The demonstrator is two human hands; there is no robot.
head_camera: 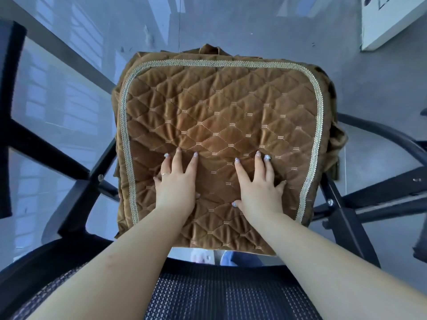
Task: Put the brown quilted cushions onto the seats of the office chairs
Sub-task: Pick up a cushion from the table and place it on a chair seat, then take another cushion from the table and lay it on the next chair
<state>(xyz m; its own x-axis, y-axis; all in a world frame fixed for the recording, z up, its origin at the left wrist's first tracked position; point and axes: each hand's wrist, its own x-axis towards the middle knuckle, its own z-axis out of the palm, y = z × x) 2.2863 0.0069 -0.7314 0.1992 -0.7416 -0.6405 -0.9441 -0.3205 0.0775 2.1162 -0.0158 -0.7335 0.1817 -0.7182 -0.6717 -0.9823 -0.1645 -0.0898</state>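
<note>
The brown quilted cushion (219,139) lies flat on the seat of the office chair (342,215) and covers it fully, with skirt fabric hanging off the left, right and far edges. You are reaching over the mesh backrest (231,294) at the near edge of view.

Your left hand (176,183) and right hand (258,188) both rest palm-down on the near half of the cushion, fingers straight and spread, pressing the quilting rather than gripping it. Puckers radiate from the fingertips, so the cover gives easily under light pressure.

Handling judgement: the cushion looks soft, light and floppy, with a velvet-like nap that should slide little on the seat. It will not hold its shape if lifted from one point. If you need to shift it, take it at two opposite edges along the pale braided trim (126,139), or drag it with flat palms as now.

Placement on this seat appears essentially done; only smoothing seems to remain.

Containers: a white box (392,21) stands on the floor (265,26) at far right. Its contents cannot be seen.
</note>
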